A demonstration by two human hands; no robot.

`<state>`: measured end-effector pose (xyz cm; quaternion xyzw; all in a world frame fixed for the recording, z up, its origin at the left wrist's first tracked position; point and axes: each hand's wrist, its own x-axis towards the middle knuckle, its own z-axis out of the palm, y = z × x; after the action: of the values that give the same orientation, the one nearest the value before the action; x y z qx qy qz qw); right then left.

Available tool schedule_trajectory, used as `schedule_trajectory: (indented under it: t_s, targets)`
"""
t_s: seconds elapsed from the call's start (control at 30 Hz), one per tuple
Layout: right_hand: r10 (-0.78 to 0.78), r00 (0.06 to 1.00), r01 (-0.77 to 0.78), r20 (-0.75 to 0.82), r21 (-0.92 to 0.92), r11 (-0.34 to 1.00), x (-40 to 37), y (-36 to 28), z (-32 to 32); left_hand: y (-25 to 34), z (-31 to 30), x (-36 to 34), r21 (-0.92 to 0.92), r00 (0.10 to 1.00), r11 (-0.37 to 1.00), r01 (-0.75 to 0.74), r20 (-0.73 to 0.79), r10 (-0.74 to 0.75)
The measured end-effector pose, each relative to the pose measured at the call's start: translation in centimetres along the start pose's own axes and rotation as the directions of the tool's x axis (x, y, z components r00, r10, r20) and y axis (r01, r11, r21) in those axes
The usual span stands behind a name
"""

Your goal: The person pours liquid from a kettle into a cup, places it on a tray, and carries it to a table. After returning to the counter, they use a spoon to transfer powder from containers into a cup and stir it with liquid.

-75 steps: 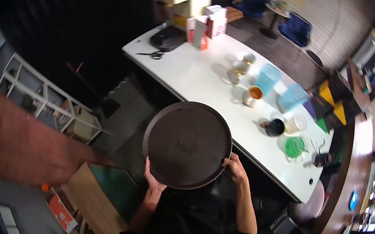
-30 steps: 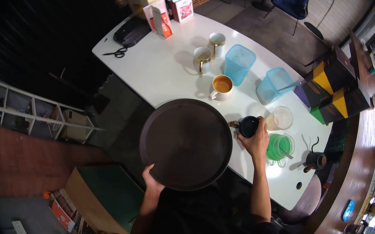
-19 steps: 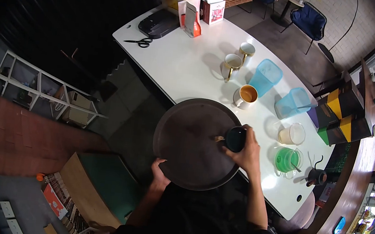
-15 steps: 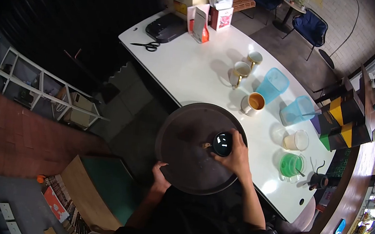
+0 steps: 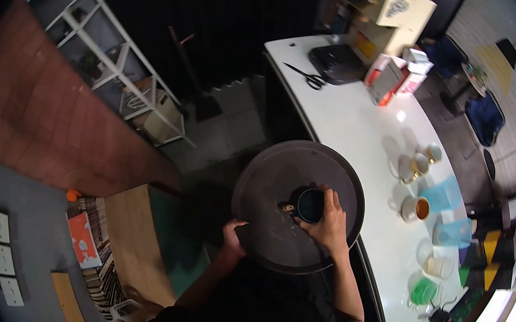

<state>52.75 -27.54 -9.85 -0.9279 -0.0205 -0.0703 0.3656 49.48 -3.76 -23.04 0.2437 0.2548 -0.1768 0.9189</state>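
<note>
A round dark brown tray (image 5: pixel 263 226) is held in front of my body. My left hand (image 5: pixel 233 240) grips its lower left rim, thumb on top. A small dark cup (image 5: pixel 311 204) stands on the tray, right of centre. My right hand (image 5: pixel 330 225) is wrapped round the right side of the cup, with fingers at its far side and the thumb at its near side. Just left of the cup lies a small light brown object (image 5: pixel 287 208), too small to make out.
The white table (image 5: pixel 364 135) at the right bears scissors (image 5: pixel 307 77), mugs (image 5: pixel 410 208), blue containers (image 5: pixel 452 232) and a cup of green liquid (image 5: pixel 423 291). A wooden cabinet (image 5: pixel 135 242) stands lower left, a white shelf (image 5: pixel 112 66) upper left.
The view has turned left, so the table and its items appear farther right. The tray stays in front of me, with both hands holding as before.
</note>
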Motion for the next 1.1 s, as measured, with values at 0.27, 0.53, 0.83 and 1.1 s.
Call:
schedule_trajectory:
  t_s: [0.27, 0.53, 0.83, 1.1]
  targets:
    - [-0.235, 0.957, 0.194, 0.172, 0.224, 0.955, 7.9, -3.1, 2.8, 6.0, -0.3, 1.5, -0.053, 0.955, 0.981, -0.184, -0.246, 0.166]
    - [-0.082, 0.973, 0.125, -0.214, 0.192, 0.974, 20.7, 0.7, 7.1, 14.9, -1.0, 6.9, -0.161, 0.928, 0.926, -0.341, -0.218, 0.304]
    - [0.025, 0.984, -0.113, 0.177, 0.506, 0.855, 34.8, -0.4, 15.2, 26.4, 1.6, 14.8, -0.119, 0.871, 0.868, -0.483, -0.174, 0.46]
    - [0.141, 0.843, -0.535, 0.519, 0.786, 0.31, 45.4, -2.6, 20.5, 34.3, 0.8, 22.7, -0.159, 0.908, 0.904, -0.396, -0.216, 0.36]
